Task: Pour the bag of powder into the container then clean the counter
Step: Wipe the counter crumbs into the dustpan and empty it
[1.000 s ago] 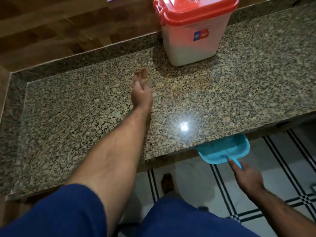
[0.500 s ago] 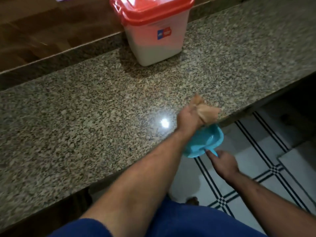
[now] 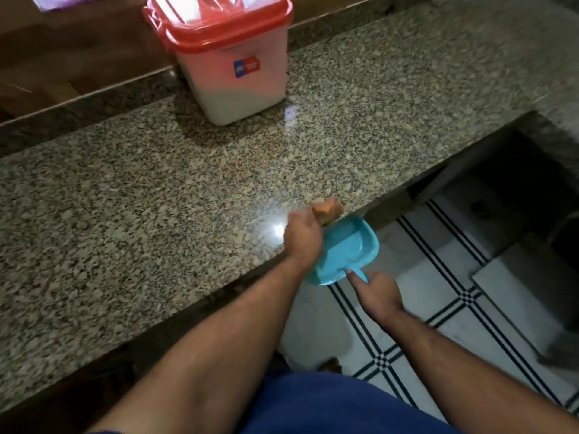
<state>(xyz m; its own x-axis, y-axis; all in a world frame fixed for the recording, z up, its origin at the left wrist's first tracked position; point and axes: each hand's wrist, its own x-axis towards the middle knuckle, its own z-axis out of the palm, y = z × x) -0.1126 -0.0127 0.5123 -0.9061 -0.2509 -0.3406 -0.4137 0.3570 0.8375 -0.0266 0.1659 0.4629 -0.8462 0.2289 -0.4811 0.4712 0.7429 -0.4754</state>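
A clear container with a red lid stands at the back of the granite counter, white powder filling its lower part. My left hand is at the counter's front edge, its blurred fingers bent over the lip just above a blue dustpan. My right hand grips the dustpan's handle and holds the pan under the edge, tilted. I see no loose powder on the counter or in the pan.
A wooden ledge runs behind the counter, with a purple thing at its top left. Below the counter lie white floor tiles with dark lines. A dark recess opens on the right.
My left hand swept from the middle of the counter to its front edge. My right hand brought the dustpan in under that edge, close to the left hand.
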